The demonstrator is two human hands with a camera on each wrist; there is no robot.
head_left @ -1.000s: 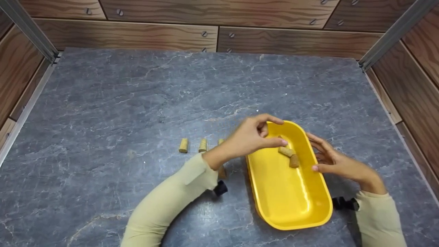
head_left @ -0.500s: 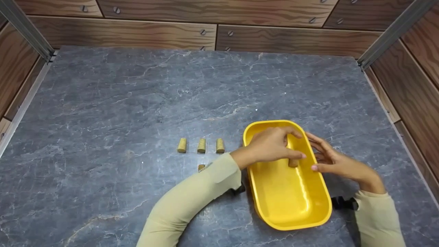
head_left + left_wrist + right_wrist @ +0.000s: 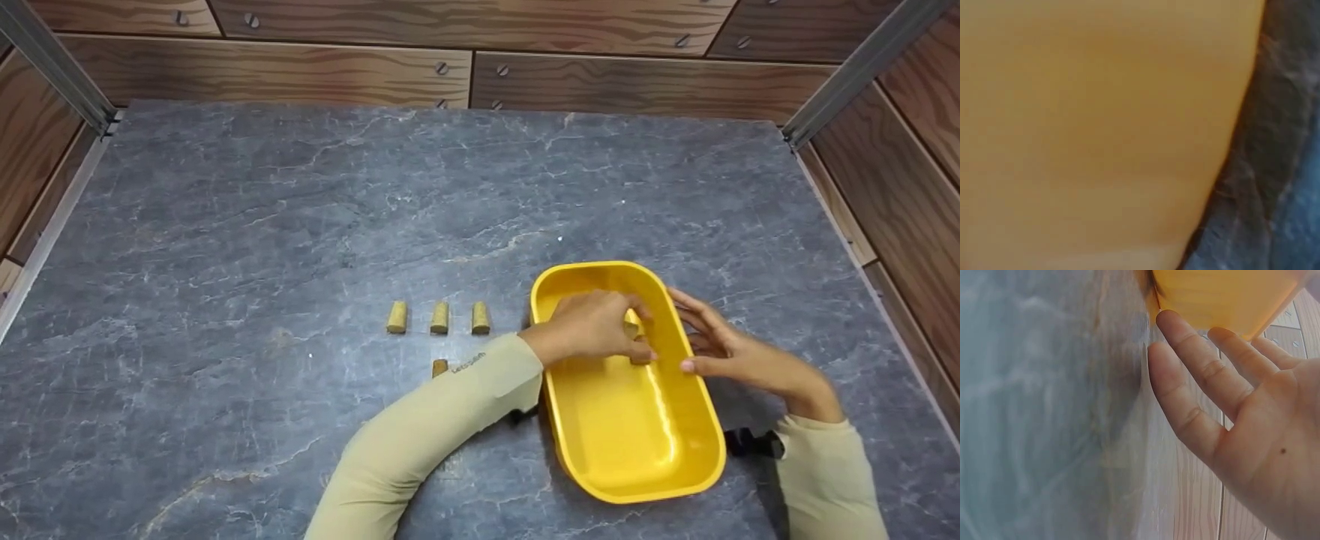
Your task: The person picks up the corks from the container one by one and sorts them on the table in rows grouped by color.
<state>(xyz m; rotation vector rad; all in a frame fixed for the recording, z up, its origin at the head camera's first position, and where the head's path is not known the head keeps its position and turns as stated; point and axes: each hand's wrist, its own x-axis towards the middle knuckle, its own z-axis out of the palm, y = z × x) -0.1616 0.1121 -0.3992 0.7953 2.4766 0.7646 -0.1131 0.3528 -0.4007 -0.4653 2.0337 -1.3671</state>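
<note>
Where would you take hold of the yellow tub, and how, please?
Probably by the rim of its two long walls, about midway along, one hand from each side: the yellow tub is open-topped and longer than wide, making that the narrower span. The right hand is at the right wall.

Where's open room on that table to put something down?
The tabletop is bare, specks aside, between the back wall and the row of three corks; so is the stretch left of that row. The near half of the yellow tub is free; its far half is crowded, the left grip over corks, as is its right side, by the right grip.
</note>
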